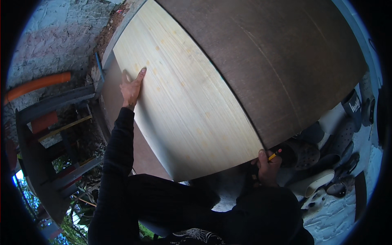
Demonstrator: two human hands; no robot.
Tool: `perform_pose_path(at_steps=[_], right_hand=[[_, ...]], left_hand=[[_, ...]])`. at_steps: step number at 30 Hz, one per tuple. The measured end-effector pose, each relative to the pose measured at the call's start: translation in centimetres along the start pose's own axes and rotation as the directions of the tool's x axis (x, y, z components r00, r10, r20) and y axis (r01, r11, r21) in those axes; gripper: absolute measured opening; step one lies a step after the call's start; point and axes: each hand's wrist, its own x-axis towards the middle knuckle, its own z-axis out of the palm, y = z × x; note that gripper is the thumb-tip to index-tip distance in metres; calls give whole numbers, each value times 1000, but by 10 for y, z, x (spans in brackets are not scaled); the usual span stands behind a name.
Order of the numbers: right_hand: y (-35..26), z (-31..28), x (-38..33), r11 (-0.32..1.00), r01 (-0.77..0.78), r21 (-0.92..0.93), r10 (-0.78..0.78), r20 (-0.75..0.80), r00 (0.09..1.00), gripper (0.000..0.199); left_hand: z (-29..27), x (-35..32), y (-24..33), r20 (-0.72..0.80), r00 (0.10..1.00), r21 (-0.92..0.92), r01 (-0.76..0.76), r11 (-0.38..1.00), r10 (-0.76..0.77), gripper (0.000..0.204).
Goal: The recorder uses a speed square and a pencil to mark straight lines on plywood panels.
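Note:
A pale wooden board (183, 94) with fine straight grain lies slanting across the middle of the view. It rests on a larger brown sheet (281, 61). My left hand (131, 89) lies on the board's left edge, thumb and fingers spread apart. At the board's near right corner, my right hand (268, 168) is closed, its thumb against the corner. A yellow pencil (274, 155) with a pink eraser sticks out of that hand. Its other fingers are partly hidden in shadow under the edge.
Several shoes and clogs (318, 183) lie at the right, below the brown sheet. A dark frame with shelves (61, 134) stands at the left, near an orange pipe (41, 85) and a rough wall (61, 36). My knees (171, 192) are close below the board.

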Motion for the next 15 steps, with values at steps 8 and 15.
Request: perform_pose_path(at_steps=[8, 15], right_hand=[[-13, 3, 0, 997, -56, 44, 57, -34, 998, 29], [4, -3, 3, 992, 86, 98, -83, -35, 996, 30]], left_hand=[[-5, 6, 31, 33, 933, 12, -360, 933, 359, 53], [32, -35, 43, -147, 876, 29, -461, 887, 460, 34]])
